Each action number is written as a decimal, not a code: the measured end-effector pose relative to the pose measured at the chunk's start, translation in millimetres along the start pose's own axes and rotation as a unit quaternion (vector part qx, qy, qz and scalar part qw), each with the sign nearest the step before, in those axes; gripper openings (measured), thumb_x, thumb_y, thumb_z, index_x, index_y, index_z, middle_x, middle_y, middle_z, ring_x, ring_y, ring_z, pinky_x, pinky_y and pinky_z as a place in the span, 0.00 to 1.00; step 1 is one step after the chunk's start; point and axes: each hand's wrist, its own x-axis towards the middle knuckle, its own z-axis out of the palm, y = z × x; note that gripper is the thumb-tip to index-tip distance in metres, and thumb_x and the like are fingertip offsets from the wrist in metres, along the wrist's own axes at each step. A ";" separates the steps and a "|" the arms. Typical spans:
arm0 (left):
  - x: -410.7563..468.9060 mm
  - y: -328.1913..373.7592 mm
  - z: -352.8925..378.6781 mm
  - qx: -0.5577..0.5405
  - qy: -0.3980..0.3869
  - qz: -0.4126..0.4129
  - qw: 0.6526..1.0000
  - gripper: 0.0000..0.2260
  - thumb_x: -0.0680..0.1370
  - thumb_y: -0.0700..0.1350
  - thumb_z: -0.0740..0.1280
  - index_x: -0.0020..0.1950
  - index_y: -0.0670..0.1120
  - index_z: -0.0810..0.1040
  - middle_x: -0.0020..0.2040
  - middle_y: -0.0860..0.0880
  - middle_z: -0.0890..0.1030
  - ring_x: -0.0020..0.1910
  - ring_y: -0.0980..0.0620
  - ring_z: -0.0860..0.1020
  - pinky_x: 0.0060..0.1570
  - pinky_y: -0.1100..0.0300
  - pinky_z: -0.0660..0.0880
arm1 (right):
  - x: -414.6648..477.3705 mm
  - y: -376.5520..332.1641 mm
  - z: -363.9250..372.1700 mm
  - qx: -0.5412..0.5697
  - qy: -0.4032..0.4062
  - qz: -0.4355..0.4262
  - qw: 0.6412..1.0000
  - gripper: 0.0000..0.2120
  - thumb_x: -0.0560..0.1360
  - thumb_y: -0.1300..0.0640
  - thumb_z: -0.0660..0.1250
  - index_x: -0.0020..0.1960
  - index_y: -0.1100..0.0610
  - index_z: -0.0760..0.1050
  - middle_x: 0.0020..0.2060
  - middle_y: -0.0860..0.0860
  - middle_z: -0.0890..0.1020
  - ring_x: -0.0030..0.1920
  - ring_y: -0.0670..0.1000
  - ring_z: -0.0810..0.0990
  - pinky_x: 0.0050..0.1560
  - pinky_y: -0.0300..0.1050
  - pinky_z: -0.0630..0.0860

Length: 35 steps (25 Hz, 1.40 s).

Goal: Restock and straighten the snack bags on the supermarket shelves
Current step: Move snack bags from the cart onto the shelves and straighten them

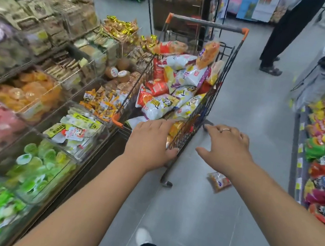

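**Entry: restocking aisle, cart stage**

1. Left hand (150, 142). Laid on the near corner of the cart (214, 101), with the thumb against the outer mesh. The fingers pass over the rim and out of sight, so I cannot tell whether they close round it. Judged purpose: steadying or steering the cart.
2. Right hand (226, 145). Fingers spread and relaxed, a ring on one; holds nothing. It hovers just right of the cart's side wall, probably reaching for that side.
3. Cart. Thin dark wire mesh with orange corner caps. It extends ahead of both hands and stands close to the bins, likely so that stock is within reach.
4. Snack bags (173, 103). Glossy, puffed pillow packs in white, yellow and red, heaped loosely beyond the left fingertips. None is shelved yet.
5. Fallen bag (219, 181). A small clear packet with orange contents, lying flat on the smooth grey floor beneath the right wrist.
6. Bins (60, 170). Left of the left hand, with clear rigid walls; they hold green cups and wrapped sweets.
7. Shelf (299, 131). Well right of the right hand, holding crinkled foil bags in a jumble; these probably need straightening.
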 end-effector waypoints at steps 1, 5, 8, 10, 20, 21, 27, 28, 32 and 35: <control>7.3 -14.2 2.6 0.000 -0.007 -0.010 1.000 0.33 0.76 0.62 0.64 0.76 0.50 0.61 0.71 0.48 0.71 0.70 0.46 0.69 0.69 0.50 0.63 | 15.6 -9.9 3.0 -0.001 -0.005 -0.009 1.000 0.33 0.75 0.37 0.61 0.76 0.46 0.57 0.73 0.52 0.65 0.72 0.57 0.61 0.72 0.59 0.57; 39.6 -78.5 13.7 -0.003 -0.018 -0.040 0.999 0.33 0.75 0.63 0.64 0.76 0.51 0.62 0.71 0.50 0.71 0.70 0.47 0.69 0.70 0.49 0.64 | 75.2 -48.0 16.6 -0.015 -0.012 -0.027 0.999 0.32 0.75 0.37 0.60 0.75 0.47 0.59 0.72 0.52 0.67 0.72 0.57 0.62 0.71 0.59 0.58; 69.7 -127.6 16.9 0.000 -0.032 -0.043 0.999 0.34 0.75 0.63 0.64 0.77 0.50 0.61 0.72 0.49 0.70 0.70 0.47 0.68 0.70 0.50 0.64 | 122.0 -76.7 28.6 -0.016 -0.016 -0.020 1.000 0.31 0.75 0.36 0.60 0.74 0.48 0.61 0.71 0.53 0.67 0.71 0.57 0.63 0.69 0.58 0.58; 87.2 -157.1 18.6 0.007 -0.045 -0.047 0.998 0.34 0.75 0.63 0.64 0.77 0.49 0.61 0.72 0.49 0.70 0.70 0.46 0.69 0.69 0.50 0.64 | 147.9 -95.1 35.1 -0.013 -0.030 -0.014 0.999 0.32 0.75 0.36 0.61 0.74 0.47 0.60 0.71 0.53 0.68 0.71 0.57 0.63 0.69 0.58 0.59; 156.0 -229.8 57.9 -0.011 -0.112 -0.057 0.992 0.34 0.76 0.62 0.64 0.77 0.50 0.59 0.73 0.50 0.69 0.71 0.47 0.67 0.69 0.52 0.62 | 236.6 -121.1 71.4 -0.013 -0.098 0.022 0.995 0.30 0.75 0.38 0.61 0.74 0.45 0.60 0.72 0.51 0.66 0.71 0.55 0.63 0.70 0.59 0.57; 163.8 -231.8 61.6 -0.014 -0.118 -0.057 0.991 0.34 0.76 0.62 0.64 0.77 0.50 0.59 0.73 0.50 0.69 0.71 0.47 0.67 0.69 0.52 0.62 | 245.4 -119.4 72.4 -0.016 -0.100 0.023 0.995 0.29 0.75 0.38 0.61 0.73 0.46 0.61 0.72 0.51 0.66 0.71 0.55 0.63 0.70 0.59 0.57; 251.9 -238.8 80.1 -0.026 -0.136 -0.054 0.989 0.34 0.75 0.63 0.64 0.77 0.51 0.61 0.71 0.50 0.72 0.68 0.48 0.70 0.67 0.52 0.67 | 326.3 -90.2 69.5 -0.011 -0.117 0.035 0.993 0.31 0.75 0.38 0.60 0.75 0.46 0.59 0.72 0.51 0.65 0.72 0.55 0.62 0.69 0.60 0.57; 270.9 -236.9 81.4 -0.025 -0.133 -0.051 0.989 0.33 0.75 0.63 0.65 0.77 0.51 0.62 0.71 0.50 0.72 0.68 0.47 0.71 0.67 0.52 0.67 | 342.5 -81.6 66.0 -0.009 -0.116 0.038 0.992 0.30 0.76 0.38 0.59 0.75 0.46 0.59 0.73 0.51 0.65 0.72 0.56 0.62 0.70 0.60 0.57; 351.4 -220.9 78.8 -0.011 -0.138 -0.039 0.990 0.34 0.76 0.62 0.65 0.77 0.49 0.60 0.72 0.48 0.70 0.69 0.45 0.69 0.68 0.50 0.66 | 407.6 -51.5 41.6 -0.019 -0.115 0.029 0.993 0.31 0.76 0.37 0.60 0.75 0.47 0.58 0.73 0.52 0.65 0.72 0.56 0.62 0.70 0.60 0.56; 419.9 -212.8 70.6 0.005 -0.117 -0.032 0.993 0.33 0.76 0.62 0.65 0.76 0.49 0.62 0.70 0.47 0.72 0.68 0.44 0.71 0.67 0.49 0.67 | 462.4 -36.5 18.2 -0.019 -0.097 0.014 0.995 0.32 0.76 0.38 0.60 0.76 0.47 0.57 0.73 0.53 0.64 0.72 0.57 0.62 0.70 0.61 0.56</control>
